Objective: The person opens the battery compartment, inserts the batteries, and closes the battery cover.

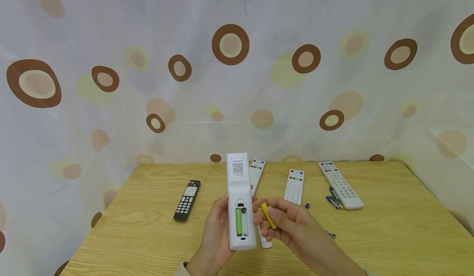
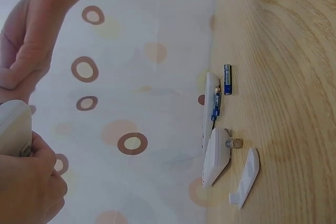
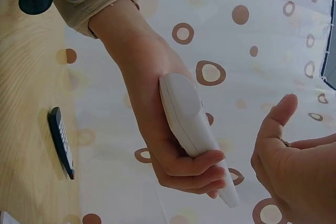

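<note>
My left hand grips a white remote control, its back turned up and its battery compartment uncovered. A green battery lies in the left slot; the right slot is empty. Just right of the remote, my right hand pinches a yellow battery between thumb and fingers, apart from the compartment. In the right wrist view, curled fingers of the left hand wrap the remote. A loose white battery cover lies on the table in the left wrist view.
A black remote lies at the left of the wooden table. White remotes lie behind the hands, at centre right and farther right. Several blue-and-silver batteries sit beside the right one. A patterned curtain hangs behind.
</note>
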`<action>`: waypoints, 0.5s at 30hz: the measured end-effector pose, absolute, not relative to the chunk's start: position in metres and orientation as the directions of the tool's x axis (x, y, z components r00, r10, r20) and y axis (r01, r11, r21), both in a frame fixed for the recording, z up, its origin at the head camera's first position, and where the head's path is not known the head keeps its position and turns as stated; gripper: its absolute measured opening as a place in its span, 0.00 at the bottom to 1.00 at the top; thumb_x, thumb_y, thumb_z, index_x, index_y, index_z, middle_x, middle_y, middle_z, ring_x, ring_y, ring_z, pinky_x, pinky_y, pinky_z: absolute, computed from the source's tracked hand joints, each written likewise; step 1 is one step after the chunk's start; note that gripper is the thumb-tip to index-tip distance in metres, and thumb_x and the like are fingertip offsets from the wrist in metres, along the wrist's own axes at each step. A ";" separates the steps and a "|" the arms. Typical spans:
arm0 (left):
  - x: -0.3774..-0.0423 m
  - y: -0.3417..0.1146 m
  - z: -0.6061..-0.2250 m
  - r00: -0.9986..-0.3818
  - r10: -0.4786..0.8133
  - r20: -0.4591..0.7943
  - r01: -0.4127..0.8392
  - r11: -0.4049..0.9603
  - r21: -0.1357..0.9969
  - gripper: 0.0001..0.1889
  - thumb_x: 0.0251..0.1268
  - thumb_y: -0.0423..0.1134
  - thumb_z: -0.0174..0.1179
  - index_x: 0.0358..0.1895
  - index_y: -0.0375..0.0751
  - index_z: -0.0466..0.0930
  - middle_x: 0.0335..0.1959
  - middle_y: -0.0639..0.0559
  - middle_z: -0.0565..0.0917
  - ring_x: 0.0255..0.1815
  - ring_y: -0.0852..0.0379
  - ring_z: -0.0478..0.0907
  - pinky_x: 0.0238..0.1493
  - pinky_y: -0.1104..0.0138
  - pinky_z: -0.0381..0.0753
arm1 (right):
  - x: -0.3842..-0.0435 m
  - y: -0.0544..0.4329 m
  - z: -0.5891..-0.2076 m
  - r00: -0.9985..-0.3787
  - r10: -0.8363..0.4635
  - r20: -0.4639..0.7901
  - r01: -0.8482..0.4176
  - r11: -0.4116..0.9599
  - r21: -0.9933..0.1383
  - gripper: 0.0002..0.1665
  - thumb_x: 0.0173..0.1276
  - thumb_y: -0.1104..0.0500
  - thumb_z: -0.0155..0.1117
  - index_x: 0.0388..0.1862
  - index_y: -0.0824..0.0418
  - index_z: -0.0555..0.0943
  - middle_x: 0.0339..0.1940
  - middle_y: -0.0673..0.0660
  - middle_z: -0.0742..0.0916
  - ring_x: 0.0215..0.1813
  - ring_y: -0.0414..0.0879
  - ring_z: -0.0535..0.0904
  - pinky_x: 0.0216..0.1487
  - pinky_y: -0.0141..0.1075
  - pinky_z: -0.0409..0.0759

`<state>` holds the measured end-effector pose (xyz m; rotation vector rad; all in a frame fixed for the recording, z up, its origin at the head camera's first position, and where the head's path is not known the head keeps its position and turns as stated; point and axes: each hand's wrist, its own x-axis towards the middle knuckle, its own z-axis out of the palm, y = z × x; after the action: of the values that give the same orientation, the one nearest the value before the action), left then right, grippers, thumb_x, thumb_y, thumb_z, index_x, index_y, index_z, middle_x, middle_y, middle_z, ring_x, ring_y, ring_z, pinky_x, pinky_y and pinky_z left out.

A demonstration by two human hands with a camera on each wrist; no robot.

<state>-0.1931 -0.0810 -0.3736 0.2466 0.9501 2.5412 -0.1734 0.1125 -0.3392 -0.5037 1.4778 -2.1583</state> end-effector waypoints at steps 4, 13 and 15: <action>-0.193 -0.081 -0.373 -0.895 0.446 0.026 -0.323 -0.685 0.653 0.28 0.76 0.51 0.28 0.70 0.35 0.49 0.53 0.45 0.73 0.51 0.54 0.74 0.59 0.61 0.71 | -0.173 0.113 -0.338 -0.823 -0.567 0.033 0.172 -0.304 -0.937 0.26 0.77 0.55 0.49 0.65 0.71 0.64 0.48 0.56 0.81 0.42 0.42 0.79 0.48 0.31 0.80; -0.193 -0.081 -0.374 -0.903 0.429 0.022 -0.298 -0.662 0.688 0.28 0.77 0.51 0.25 0.71 0.37 0.47 0.55 0.47 0.73 0.53 0.55 0.74 0.58 0.62 0.71 | -0.174 0.111 -0.339 -0.858 -0.514 0.004 0.140 -0.242 -0.960 0.23 0.75 0.57 0.53 0.61 0.72 0.69 0.47 0.55 0.84 0.47 0.44 0.80 0.50 0.35 0.80; -0.193 -0.081 -0.374 -0.906 0.424 0.018 -0.293 -0.656 0.695 0.28 0.77 0.51 0.23 0.71 0.38 0.47 0.56 0.47 0.73 0.54 0.55 0.74 0.58 0.61 0.71 | -0.173 0.111 -0.339 -0.860 -0.510 0.004 0.142 -0.247 -0.959 0.22 0.75 0.58 0.54 0.60 0.72 0.70 0.47 0.55 0.84 0.47 0.44 0.81 0.50 0.35 0.80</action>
<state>-0.1931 -0.0805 -0.3744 0.2510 1.0193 2.5342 -0.1733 0.1107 -0.3388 -0.4434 1.6015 -2.1488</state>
